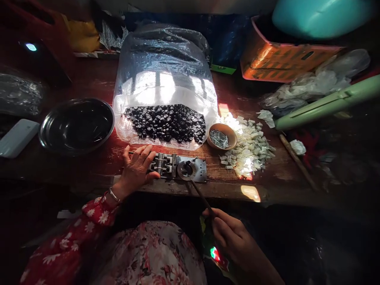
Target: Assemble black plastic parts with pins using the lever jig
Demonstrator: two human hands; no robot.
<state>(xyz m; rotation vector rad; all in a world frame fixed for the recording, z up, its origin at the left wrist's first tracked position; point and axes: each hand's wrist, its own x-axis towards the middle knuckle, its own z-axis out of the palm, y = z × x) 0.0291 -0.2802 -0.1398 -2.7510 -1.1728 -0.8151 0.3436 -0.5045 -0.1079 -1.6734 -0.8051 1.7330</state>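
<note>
left to right along the bench: a white plastic case (18,137) lies at the far left edge. a dark metal bowl (77,125) stands just beside a clear plastic sack (164,59) holding small black round pieces (164,123), which would likely roll if spilled. the left hand (136,169) lies open with fingers spread, resting on the left end of a steel jig (192,168), with no grip evident. the jig sits close to the near edge of the wooden table (89,168). it appears heavy and stiff, and is best taken by its plate edges, though room on the near side is tight. the right hand (230,233), off the table, is curled in a firm pinch around a thin dark rod (202,196), whose tip appears to reach a ring on the jig. farther right, a small clay dish (222,135) of metal pins sits just beside a pile of small white pieces (247,146), light and easily scattered. a wooden stick (297,160) lies beyond, with open bench between it and the pile.
</note>
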